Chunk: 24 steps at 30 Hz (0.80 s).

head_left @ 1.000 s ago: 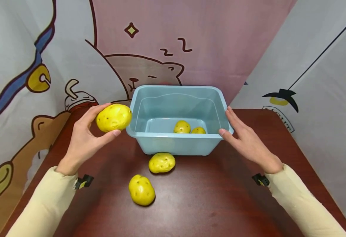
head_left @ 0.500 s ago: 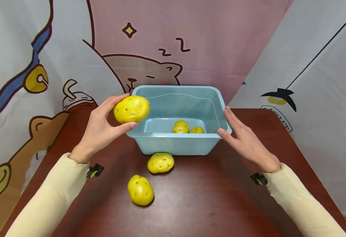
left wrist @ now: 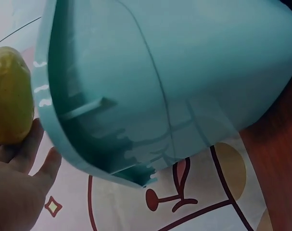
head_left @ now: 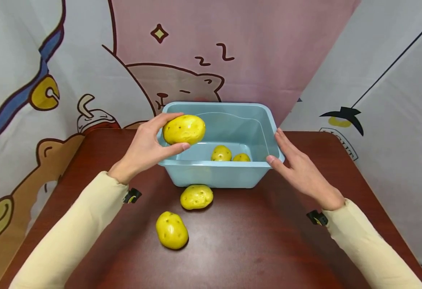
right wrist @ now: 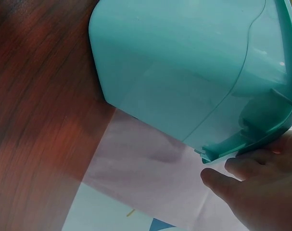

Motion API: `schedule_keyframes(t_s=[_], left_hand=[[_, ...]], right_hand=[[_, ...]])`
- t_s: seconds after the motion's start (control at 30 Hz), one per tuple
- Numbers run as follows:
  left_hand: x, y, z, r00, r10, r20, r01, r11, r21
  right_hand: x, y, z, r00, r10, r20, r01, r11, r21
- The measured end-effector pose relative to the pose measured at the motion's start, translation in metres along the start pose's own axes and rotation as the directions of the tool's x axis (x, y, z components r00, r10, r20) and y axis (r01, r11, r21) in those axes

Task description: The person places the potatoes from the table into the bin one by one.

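Well, the left hand (head_left: 147, 142) grasps a yellow potato (head_left: 184, 130), thumb on the near side and fingers on the far side, and holds it above the left part of the blue bin (head_left: 211, 175). The left wrist view also shows this potato past the bin's rim. At the bin's right side the right hand (head_left: 301, 173) touches the rim, its fingers stretched out straight along the outside and its thumb laid at the bin's near right corner.

Two more potatoes sit in the bin, right of its middle: a rounder potato (head_left: 221, 153) and, closer to the bin's right wall, a half-hidden potato (head_left: 241, 157). The bin's near wall covers their lower parts.

In front of the bin, close to the foot of its near wall, rests an oblong potato (head_left: 196, 197); whether it touches the bin is hard to tell. Farther out in front of the bin and more to its left lies another potato (head_left: 172, 230). Under the bin is a dark reddish-brown table (head_left: 254, 237). Behind the bin hangs a printed cloth (head_left: 261, 52), pink there, with a sleeping cartoon animal (head_left: 185, 82) just above the bin's far rim
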State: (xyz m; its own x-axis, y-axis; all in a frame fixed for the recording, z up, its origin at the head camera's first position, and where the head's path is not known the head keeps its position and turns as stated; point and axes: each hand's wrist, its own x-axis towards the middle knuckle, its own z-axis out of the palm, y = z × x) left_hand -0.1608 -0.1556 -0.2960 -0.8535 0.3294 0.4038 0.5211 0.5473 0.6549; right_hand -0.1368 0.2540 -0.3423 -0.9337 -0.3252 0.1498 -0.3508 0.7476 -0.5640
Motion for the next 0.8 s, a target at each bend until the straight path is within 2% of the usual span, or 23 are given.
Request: schedule_keyframes(t_s=[0.17, 0.47, 0.63, 0.8], left_hand=[[0.007, 0.001, 0.001, 0.998, -0.009, 0.069, 0.008, 1.000, 0.019], [0.016, -0.001, 0.006, 0.989, -0.027, 0.145, 0.019, 0.998, 0.056], [0.018, -0.002, 0.011, 0.984, -0.057, 0.169, 0.047, 0.997, 0.064], [0.021, -0.005, 0.017, 0.980, -0.056, 0.192, 0.038, 0.995, 0.096]], right_hand=[[-0.001, -0.002, -0.001, 1.000, 0.015, 0.009, -0.015, 1.000, 0.002], [0.000, -0.001, 0.000, 1.000, 0.006, 0.004, -0.006, 1.000, -0.013], [0.000, 0.000, -0.001, 1.000, 0.002, 0.001, -0.001, 1.000, -0.013], [-0.001, -0.001, -0.001, 1.000, 0.003, 0.005, -0.003, 1.000, -0.008]])
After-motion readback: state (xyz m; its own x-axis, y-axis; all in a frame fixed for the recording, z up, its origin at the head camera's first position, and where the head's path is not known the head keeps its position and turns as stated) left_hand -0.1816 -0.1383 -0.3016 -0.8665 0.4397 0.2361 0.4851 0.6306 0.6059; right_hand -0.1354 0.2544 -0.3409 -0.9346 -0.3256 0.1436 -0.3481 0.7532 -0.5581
